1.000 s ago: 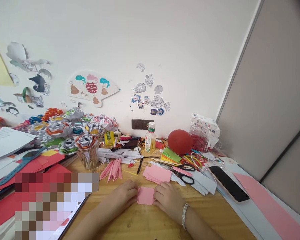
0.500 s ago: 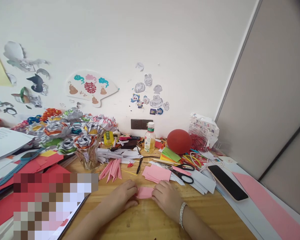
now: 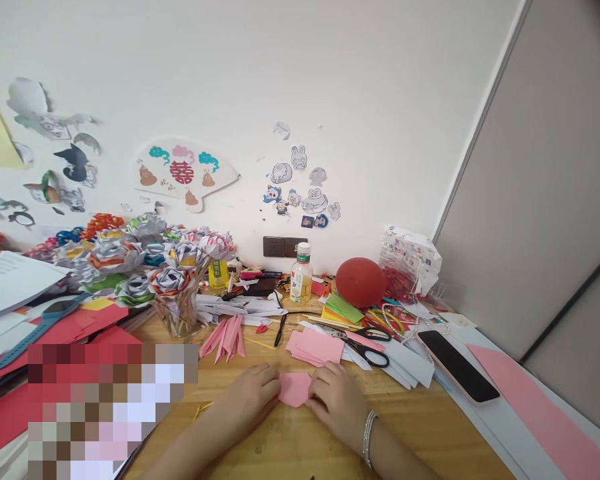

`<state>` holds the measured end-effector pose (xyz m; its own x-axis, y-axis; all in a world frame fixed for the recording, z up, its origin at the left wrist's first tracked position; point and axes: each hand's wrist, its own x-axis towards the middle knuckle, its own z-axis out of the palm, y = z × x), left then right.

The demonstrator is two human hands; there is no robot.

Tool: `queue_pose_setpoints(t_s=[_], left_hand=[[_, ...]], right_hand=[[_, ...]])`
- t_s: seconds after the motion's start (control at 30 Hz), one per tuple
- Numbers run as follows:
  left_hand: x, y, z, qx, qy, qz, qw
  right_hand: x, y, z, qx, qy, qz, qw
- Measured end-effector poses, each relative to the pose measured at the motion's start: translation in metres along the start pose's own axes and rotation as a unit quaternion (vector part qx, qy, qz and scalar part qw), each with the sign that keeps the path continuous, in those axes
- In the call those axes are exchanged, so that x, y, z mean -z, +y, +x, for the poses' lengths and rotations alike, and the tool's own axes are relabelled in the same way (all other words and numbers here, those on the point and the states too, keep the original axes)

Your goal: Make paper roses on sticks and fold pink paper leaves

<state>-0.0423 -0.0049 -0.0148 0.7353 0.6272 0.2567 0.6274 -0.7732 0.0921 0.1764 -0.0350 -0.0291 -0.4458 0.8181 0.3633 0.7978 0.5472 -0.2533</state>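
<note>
A small piece of pink paper (image 3: 295, 389) is between my hands, low over the wooden table, its lower corners slanting inward. My left hand (image 3: 254, 395) pinches its left edge with bent fingers. At the right edge, the fingers and thumb of my right hand (image 3: 338, 399) close on the paper; a silvery bracelet circles that wrist. Just beyond the right fingers lies a stack of pink paper pieces (image 3: 316, 347). Folded pink strips (image 3: 226, 339) sit past my left hand. My fingers cover both side edges of the held paper.
Black-handled scissors (image 3: 375, 358) rest on white paper strips at the right, near a phone (image 3: 459, 365). Behind stand a bottle (image 3: 301, 277), a red balloon (image 3: 361, 283) and a jar of sticks (image 3: 176, 315). Paper flowers (image 3: 115, 257) crowd the left; red paper (image 3: 111, 340) lies below.
The held pink paper now shows a taller face with slanted lower corners. My fingers have shifted slightly along its sides, still gripping it. The whole view has moved a little.
</note>
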Motion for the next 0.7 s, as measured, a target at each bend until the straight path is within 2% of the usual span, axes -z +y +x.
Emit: queue_pose_setpoints(t_s=[0.13,0.33,0.53,0.7], left_hand=[[0.001,0.005,0.002,0.053,-0.008,-0.047,0.997],[0.006,0.016,0.007,0.165,-0.008,-0.104,0.981],[-0.003,0.018,0.013,0.201,0.009,-0.072,0.977],[-0.007,0.024,0.017,0.215,-0.008,-0.002,0.977]], right_hand=[[-0.003,-0.003,0.0,-0.063,0.008,0.049,0.997],[-0.003,-0.007,0.006,-0.127,0.015,0.06,0.99],[-0.008,-0.008,0.009,-0.145,0.038,0.037,0.988],[-0.01,-0.008,0.01,-0.146,0.027,0.002,0.989]])
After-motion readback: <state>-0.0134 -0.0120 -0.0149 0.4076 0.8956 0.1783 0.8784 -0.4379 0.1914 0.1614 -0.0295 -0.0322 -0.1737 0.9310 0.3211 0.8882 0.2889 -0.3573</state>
